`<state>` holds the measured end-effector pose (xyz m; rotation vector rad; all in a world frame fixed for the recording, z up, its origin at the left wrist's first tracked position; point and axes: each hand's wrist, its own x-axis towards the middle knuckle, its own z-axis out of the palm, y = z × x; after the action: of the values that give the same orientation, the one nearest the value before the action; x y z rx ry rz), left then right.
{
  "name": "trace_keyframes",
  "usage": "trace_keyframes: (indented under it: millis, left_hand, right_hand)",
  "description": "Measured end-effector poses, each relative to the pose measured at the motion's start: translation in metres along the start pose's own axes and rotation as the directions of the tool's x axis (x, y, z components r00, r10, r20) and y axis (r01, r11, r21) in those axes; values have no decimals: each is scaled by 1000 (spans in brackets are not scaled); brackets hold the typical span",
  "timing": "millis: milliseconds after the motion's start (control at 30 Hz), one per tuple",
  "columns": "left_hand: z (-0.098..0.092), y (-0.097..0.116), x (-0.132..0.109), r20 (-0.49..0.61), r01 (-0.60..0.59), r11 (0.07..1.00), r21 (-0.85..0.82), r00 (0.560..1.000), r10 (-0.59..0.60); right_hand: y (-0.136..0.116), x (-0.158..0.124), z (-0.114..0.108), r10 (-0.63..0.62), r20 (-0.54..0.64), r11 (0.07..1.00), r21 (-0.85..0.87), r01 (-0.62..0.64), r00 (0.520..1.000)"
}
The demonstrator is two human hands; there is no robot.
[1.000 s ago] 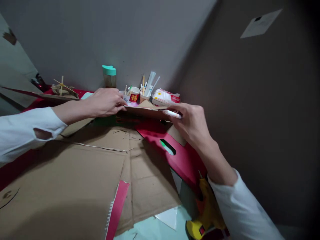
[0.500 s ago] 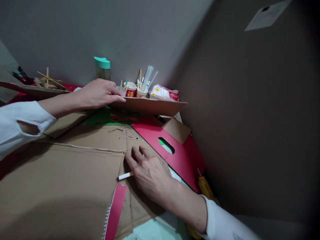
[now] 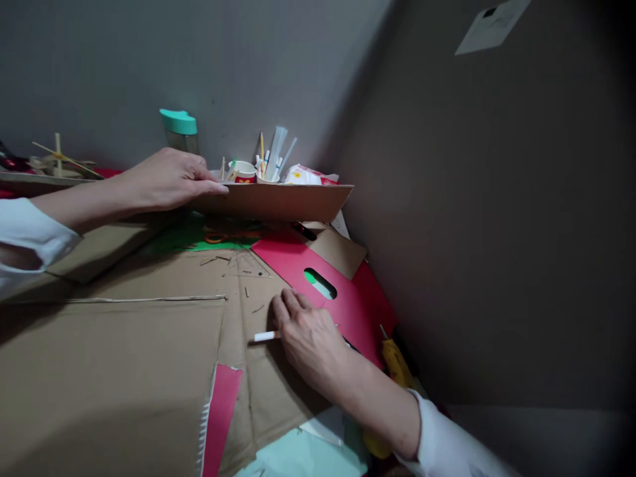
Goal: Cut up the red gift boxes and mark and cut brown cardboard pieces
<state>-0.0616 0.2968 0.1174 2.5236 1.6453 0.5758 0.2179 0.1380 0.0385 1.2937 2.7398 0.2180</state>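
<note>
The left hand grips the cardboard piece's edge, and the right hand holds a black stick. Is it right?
Not fully: the head view shows that the stick in the right hand is mostly white, not black. The left hand does grip the edge of the cardboard piece.

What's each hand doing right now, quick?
Left hand: closed, pinching the top edge of a cardboard piece.
Right hand: fingers curled, holding a white stick, low over the cardboard sheet.
</note>
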Motion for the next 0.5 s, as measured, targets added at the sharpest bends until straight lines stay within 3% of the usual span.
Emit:
trace_keyframes:
  millis: [133, 267, 367, 500]
  left_hand:
    - [-1, 2, 1, -1, 6, 1000, 3, 1000, -6]
    - [3, -2, 3, -12, 11, 1000, -6, 1000, -11]
    - [4, -6, 5, -22, 1, 999, -35, 1000, -2]
    - [3, -9, 10, -36, 13, 999, -35, 999, -15]
  right_hand:
    - [9, -9, -2, 85, 71, 996, 14, -86, 994]
    - [10, -27, -10, 60, 137, 989, 122, -78, 989]
    - [9, -42, -11, 31, 121, 977, 208, -56, 992]
    - [9, -44, -10, 44, 140, 979, 191, -71, 989]
